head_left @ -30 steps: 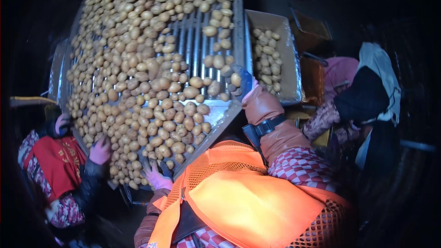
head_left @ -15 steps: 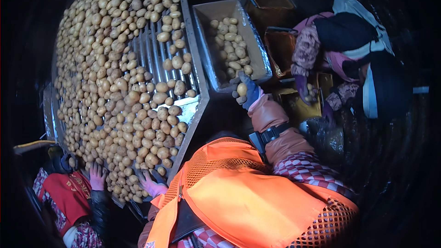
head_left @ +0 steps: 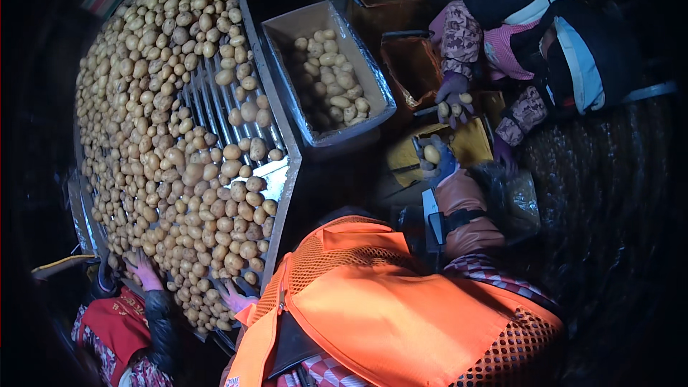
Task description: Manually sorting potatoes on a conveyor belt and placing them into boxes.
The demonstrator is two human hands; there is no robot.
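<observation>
My right hand, in a blue-grey glove, is closed around a potato. It is held palm up over the yellow container on the right. My left hand, in a pinkish glove with grey fingers, lies with fingers spread on potatoes at the near edge of the sorting table. The loose potatoes cover most of that table. Part of my left forearm is hidden by my orange vest.
A lined carton partly filled with potatoes stands right of the table. Behind it are two brown containers. A co-worker's gloved hand holds several potatoes above the yellow container. Another co-worker's hand rests on the table's potatoes. Metal rollers show between potatoes.
My right hand, with the potato, has moved right from the carton's near end to the yellow container. The co-worker's hand on the right has lifted with potatoes. The view has shifted slightly.
</observation>
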